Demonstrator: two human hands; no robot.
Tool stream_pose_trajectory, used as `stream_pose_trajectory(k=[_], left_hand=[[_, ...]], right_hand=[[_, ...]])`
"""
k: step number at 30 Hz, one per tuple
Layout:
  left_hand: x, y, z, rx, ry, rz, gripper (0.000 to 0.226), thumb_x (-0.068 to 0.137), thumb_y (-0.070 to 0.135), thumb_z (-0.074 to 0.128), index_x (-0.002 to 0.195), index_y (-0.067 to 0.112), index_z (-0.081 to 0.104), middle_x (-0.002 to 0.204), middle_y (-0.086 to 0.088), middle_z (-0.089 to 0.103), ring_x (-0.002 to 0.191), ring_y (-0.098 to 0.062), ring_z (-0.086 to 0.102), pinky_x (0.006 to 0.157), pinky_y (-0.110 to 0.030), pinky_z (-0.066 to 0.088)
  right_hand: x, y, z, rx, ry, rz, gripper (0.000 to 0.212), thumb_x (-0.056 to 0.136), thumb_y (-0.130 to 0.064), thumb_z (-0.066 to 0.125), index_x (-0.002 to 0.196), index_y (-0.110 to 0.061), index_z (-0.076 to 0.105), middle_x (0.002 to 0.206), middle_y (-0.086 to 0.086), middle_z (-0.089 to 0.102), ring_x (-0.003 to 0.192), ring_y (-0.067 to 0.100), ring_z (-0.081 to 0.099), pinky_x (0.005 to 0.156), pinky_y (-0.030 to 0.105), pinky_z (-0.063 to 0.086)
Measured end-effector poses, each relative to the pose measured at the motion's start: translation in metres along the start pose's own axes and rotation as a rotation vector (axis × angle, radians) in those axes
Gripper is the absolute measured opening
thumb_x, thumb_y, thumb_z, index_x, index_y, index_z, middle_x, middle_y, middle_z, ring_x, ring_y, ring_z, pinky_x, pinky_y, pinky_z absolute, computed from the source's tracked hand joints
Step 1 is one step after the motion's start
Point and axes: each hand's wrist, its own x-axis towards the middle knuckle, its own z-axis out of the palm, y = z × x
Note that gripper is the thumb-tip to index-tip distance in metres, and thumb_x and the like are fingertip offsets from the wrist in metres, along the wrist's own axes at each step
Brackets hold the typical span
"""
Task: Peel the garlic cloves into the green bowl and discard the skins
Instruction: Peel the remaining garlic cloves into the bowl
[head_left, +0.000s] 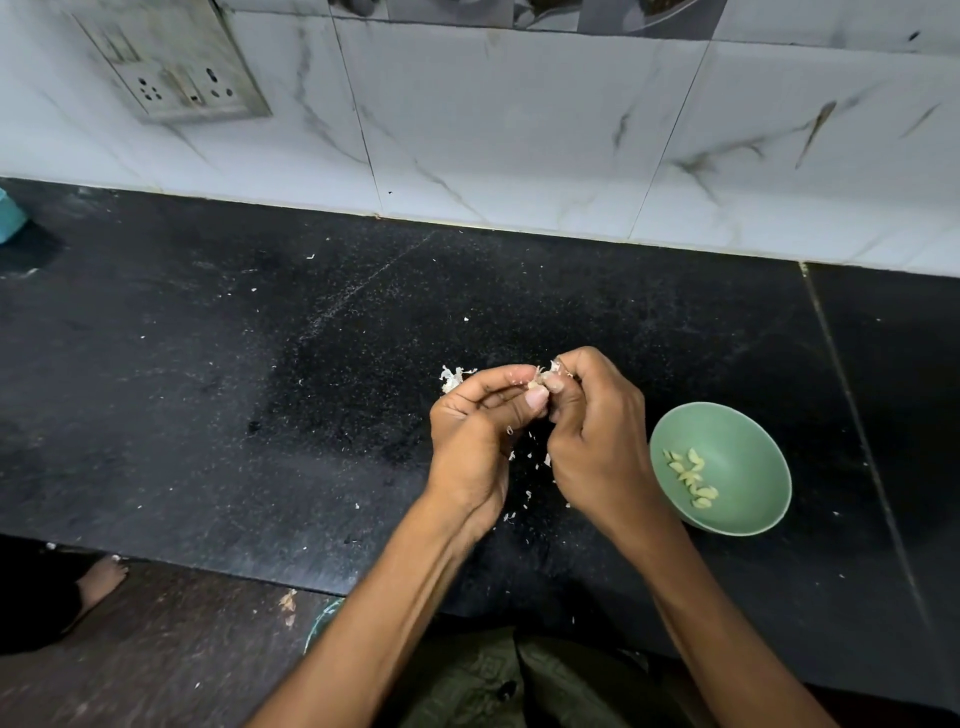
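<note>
Now | left hand (475, 426) and right hand (592, 421) both pinching a small pale garlic clove (535, 383) | round green bowl (748, 452) holding peeled cloves (691, 475) | black stone tabletop (260, 389)

garlic clove (535, 384) half-peeled, green bowl (748, 441) holding cloves (692, 475)

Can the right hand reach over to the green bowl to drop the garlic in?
Probably yes. The green bowl sits on the counter just beside the right hand, with nothing between them. That hand is busy, though: with the left hand it is pinching a garlic clove that still has skin on.
</note>
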Motion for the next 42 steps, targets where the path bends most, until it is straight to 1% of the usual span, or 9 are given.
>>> stream_pose_trajectory(k=[5, 8, 17, 20, 23, 26, 31, 36, 42], left_hand=[[0.001, 0.002, 0.001, -0.228, 0.013, -0.223, 0.024, 0.081, -0.02, 0.052, 0.09, -0.001, 0.063, 0.074, -0.013, 0.07, 0.062, -0.016, 0.069, 0.061, -0.019, 0.057], [0.001, 0.003, 0.0, -0.285, -0.004, -0.259, 0.024, 0.073, -0.014, 0.057, 0.094, -0.001, 0.062, 0.077, -0.013, 0.07, 0.066, -0.015, 0.07, 0.063, -0.018, 0.057], [-0.004, 0.004, 0.002, -0.289, -0.013, -0.325, 0.032, 0.073, -0.008, 0.061, 0.104, -0.004, 0.06, 0.081, -0.013, 0.069, 0.068, -0.013, 0.07, 0.064, -0.017, 0.058], [-0.004, 0.004, 0.002, -0.319, -0.023, -0.349, 0.029, 0.074, -0.006, 0.062, 0.103, -0.003, 0.06, 0.085, -0.013, 0.07, 0.069, -0.012, 0.07, 0.065, -0.017, 0.058], [-0.001, 0.007, -0.004, -0.263, 0.013, -0.3, 0.02, 0.073, -0.001, 0.066, 0.092, 0.002, 0.061, 0.079, -0.009, 0.069, 0.068, -0.011, 0.069, 0.064, -0.017, 0.058], [0.001, 0.009, -0.01, -0.132, 0.046, -0.22, 0.015, 0.07, 0.002, 0.07, 0.083, 0.007, 0.064, 0.073, -0.003, 0.068, 0.065, -0.009, 0.066, 0.063, -0.018, 0.058], [0.001, 0.011, -0.011, -0.015, 0.061, -0.139, 0.015, 0.064, 0.003, 0.074, 0.078, 0.006, 0.067, 0.072, -0.003, 0.07, 0.067, -0.01, 0.068, 0.064, -0.019, 0.058], [0.0, 0.011, -0.01, 0.076, 0.06, -0.085, 0.019, 0.063, 0.002, 0.075, 0.08, 0.003, 0.067, 0.07, -0.004, 0.072, 0.066, -0.013, 0.071, 0.063, -0.019, 0.058], [-0.001, 0.01, -0.01, 0.078, 0.081, -0.068, 0.021, 0.06, 0.002, 0.075, 0.08, 0.002, 0.068, 0.069, -0.004, 0.072, 0.065, -0.012, 0.07, 0.062, -0.02, 0.057]], right_hand=[[-0.001, -0.001, 0.0, 0.025, 0.015, -0.015, 0.017, 0.1, -0.016, 0.042, 0.096, -0.009, 0.057, 0.084, -0.006, 0.055, 0.075, 0.008, 0.052, 0.069, 0.02, 0.038], [-0.003, -0.001, 0.002, 0.042, 0.052, -0.03, 0.015, 0.101, -0.013, 0.043, 0.096, -0.01, 0.056, 0.084, -0.008, 0.053, 0.075, 0.003, 0.051, 0.068, 0.014, 0.036], [-0.002, 0.004, -0.001, -0.182, 0.147, -0.297, 0.014, 0.096, -0.006, 0.044, 0.094, 0.0, 0.056, 0.09, 0.008, 0.053, 0.077, 0.014, 0.046, 0.063, 0.022, 0.034], [0.0, 0.005, 0.0, -0.083, 0.14, -0.236, 0.014, 0.1, -0.006, 0.048, 0.093, 0.0, 0.058, 0.089, 0.005, 0.056, 0.075, 0.012, 0.05, 0.065, 0.021, 0.038], [0.003, 0.005, -0.006, 0.061, 0.103, -0.135, 0.01, 0.097, -0.003, 0.063, 0.087, -0.005, 0.065, 0.085, -0.004, 0.062, 0.075, 0.005, 0.057, 0.068, 0.019, 0.045], [0.003, 0.006, -0.014, 0.124, 0.059, -0.132, 0.01, 0.097, -0.01, 0.066, 0.091, -0.006, 0.073, 0.088, -0.005, 0.066, 0.078, 0.011, 0.064, 0.065, 0.028, 0.05], [0.004, 0.002, -0.025, 0.029, -0.014, -0.231, 0.017, 0.092, -0.003, 0.071, 0.107, -0.007, 0.078, 0.095, -0.001, 0.069, 0.075, 0.01, 0.063, 0.064, 0.007, 0.039], [0.005, 0.003, -0.022, -0.129, -0.03, -0.351, 0.007, 0.084, -0.008, 0.072, 0.087, -0.006, 0.079, 0.076, 0.001, 0.067, 0.065, 0.015, 0.058, 0.057, 0.029, 0.049], [0.005, 0.004, -0.022, -0.098, -0.062, -0.317, 0.005, 0.08, -0.011, 0.074, 0.076, -0.009, 0.077, 0.066, -0.002, 0.063, 0.059, 0.013, 0.055, 0.055, 0.03, 0.047]])
